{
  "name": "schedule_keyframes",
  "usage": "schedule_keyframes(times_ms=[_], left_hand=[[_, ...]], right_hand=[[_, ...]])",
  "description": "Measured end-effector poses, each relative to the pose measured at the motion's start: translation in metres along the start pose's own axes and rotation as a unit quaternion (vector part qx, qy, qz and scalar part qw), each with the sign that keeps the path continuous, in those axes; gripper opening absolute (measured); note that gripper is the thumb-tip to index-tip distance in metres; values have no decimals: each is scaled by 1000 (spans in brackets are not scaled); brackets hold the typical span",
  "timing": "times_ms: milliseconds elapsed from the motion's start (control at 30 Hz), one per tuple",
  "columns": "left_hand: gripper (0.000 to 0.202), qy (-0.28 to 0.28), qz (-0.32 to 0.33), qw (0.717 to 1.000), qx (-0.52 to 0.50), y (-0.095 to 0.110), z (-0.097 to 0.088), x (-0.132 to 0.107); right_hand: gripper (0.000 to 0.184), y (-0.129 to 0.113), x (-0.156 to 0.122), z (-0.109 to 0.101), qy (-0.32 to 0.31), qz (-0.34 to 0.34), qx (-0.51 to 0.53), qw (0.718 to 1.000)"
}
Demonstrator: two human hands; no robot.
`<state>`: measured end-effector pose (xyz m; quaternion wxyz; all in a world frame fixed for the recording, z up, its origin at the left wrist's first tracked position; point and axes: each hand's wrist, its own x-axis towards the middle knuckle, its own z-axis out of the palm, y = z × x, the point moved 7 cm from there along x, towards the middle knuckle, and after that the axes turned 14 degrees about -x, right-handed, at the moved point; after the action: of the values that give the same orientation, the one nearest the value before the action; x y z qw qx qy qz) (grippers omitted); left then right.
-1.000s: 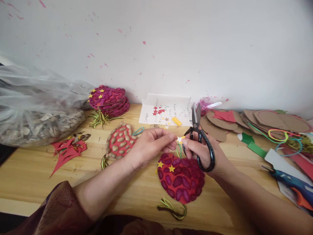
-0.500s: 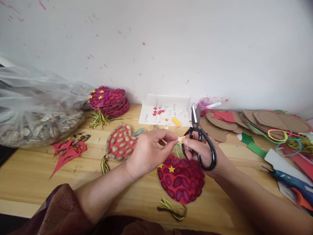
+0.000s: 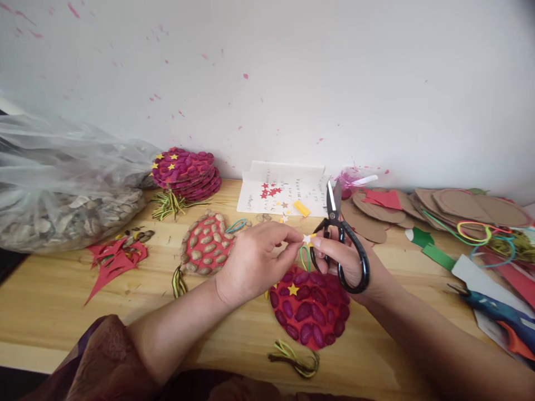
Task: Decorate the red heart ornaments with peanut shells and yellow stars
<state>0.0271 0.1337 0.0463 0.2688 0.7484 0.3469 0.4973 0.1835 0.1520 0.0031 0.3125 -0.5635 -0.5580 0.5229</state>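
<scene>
A small pale star with yellow at its edge [image 3: 307, 239] is pinched between the thumb and fingertip of my left hand [image 3: 254, 259]. My right hand [image 3: 349, 259] has black-handled scissors [image 3: 333, 209] hooked over its fingers, blades pointing up, and its thumb and finger touch the star's yellow side. Below both hands lies a red piece covered with purple beans or seeds [image 3: 311, 312], with a yellow star [image 3: 293, 289] on it, a green loop at its top and a tassel [image 3: 295, 359] at its bottom. Partly behind my left hand is a red piece set with peanuts [image 3: 204, 245].
On the left, a clear bag of shells [image 3: 75, 217] stands behind red scraps [image 3: 117, 259]. A stack of purple-studded pieces [image 3: 188, 172] and paper with small red stars [image 3: 254, 200] sit near the wall. Cardboard shapes [image 3: 443, 206] and a blue glue gun [image 3: 497, 312] are at right.
Almost nothing differs: both hands keep the star and scissors in the same place, with only a very slight shift of the fingers and scissors.
</scene>
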Motion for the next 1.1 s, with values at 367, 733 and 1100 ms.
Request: schedule_keyframes(times_ms=[367, 733, 1100], left_hand=[[10, -14, -185, 976, -113, -21, 1, 2], [15, -25, -384, 872, -302, -41, 13, -6], [20, -14, -434, 806, -403, -49, 26, -16]], right_hand=[[26, -1, 1, -2, 15, -6, -20, 1000], [22, 2, 2, -5, 22, -6, -45, 999], [23, 4, 1, -2, 13, -26, -59, 998]])
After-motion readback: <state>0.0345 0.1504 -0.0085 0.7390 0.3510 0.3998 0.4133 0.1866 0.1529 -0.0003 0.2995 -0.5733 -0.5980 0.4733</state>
